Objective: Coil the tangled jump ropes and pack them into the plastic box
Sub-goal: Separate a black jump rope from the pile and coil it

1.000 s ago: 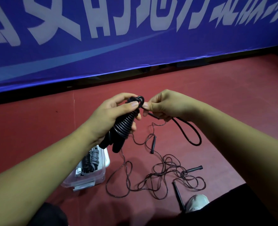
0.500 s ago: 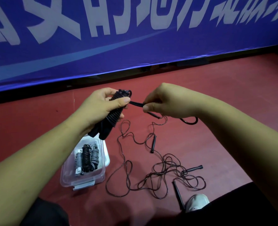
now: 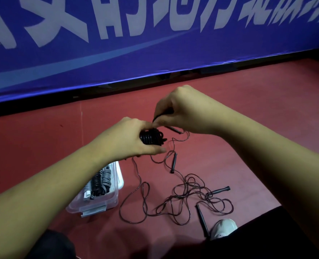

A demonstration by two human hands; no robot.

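My left hand (image 3: 128, 139) grips a black coiled jump rope (image 3: 152, 137), wound tight round its handles, held above the red floor. My right hand (image 3: 181, 109) pinches the free end of that rope just above the coil. Below them a thin dark tangled rope (image 3: 188, 195) lies spread on the floor with several black handles (image 3: 218, 190) among its loops. A clear plastic box (image 3: 113, 197) stands at lower left, partly hidden by my left forearm, and holds grey and black coiled ropes (image 3: 100, 182).
A blue banner (image 3: 155, 43) with white lettering runs along the far side of the red floor (image 3: 248, 109). My white shoe (image 3: 223, 228) and dark trouser legs sit at the bottom edge, close to one handle (image 3: 201, 219).
Both hands moved closer together and the view dropped. My left hand turned the coil end-on, and my right hand brought the rope end up to the top of the coil.
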